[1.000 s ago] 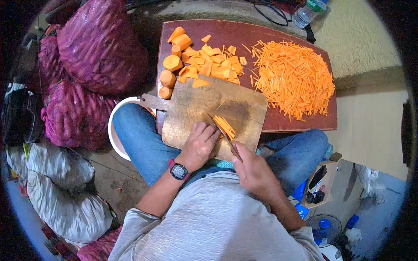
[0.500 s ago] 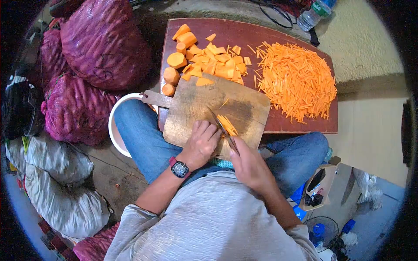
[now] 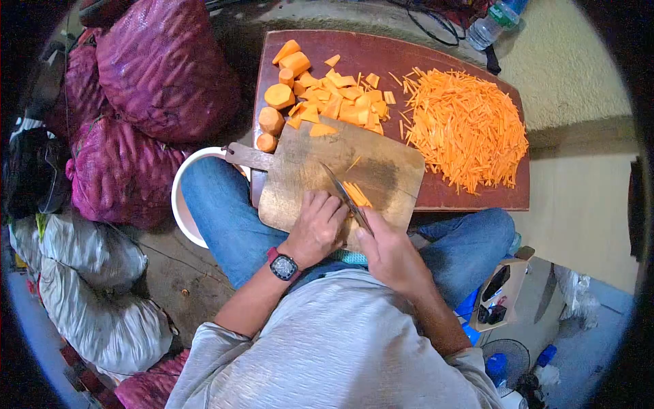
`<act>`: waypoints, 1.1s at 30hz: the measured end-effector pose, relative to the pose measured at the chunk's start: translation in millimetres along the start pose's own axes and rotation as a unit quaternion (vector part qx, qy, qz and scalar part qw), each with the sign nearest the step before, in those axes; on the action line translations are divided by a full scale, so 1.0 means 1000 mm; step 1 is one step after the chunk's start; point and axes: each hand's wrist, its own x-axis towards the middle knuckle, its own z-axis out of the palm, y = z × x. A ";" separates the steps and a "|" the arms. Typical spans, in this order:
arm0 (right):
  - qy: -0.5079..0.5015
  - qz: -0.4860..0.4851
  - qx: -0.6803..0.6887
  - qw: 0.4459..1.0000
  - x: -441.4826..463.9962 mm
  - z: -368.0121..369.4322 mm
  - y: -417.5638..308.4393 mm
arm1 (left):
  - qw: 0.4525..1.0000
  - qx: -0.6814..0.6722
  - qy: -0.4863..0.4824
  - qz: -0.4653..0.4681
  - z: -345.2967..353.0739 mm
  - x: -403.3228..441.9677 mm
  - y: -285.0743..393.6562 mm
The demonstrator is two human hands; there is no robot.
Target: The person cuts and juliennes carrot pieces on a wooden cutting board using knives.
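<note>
Head view: the right hand (image 3: pixel 392 249) has its grip clamped on the handle of a kitchen knife (image 3: pixel 344 187), whose blade slants up and leftward across a wooden cutting board (image 3: pixel 293 170). A small bunch of carrot strips (image 3: pixel 357 195) lies on the board just right of the blade, ahead of the right grip. The left hand (image 3: pixel 317 228) rests with curled fingers on the blade's other side; whether its grip pinches anything is hidden. Beyond the board, carrot slices (image 3: pixel 340 95) and a heap of shredded carrot (image 3: pixel 470 129) lie apart on the red bench (image 3: pixel 443 199).
</note>
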 end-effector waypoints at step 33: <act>0.306 -0.029 -0.138 0.942 0.023 -0.143 0.088 | 0.981 -0.058 0.136 -0.122 -0.001 0.012 -0.007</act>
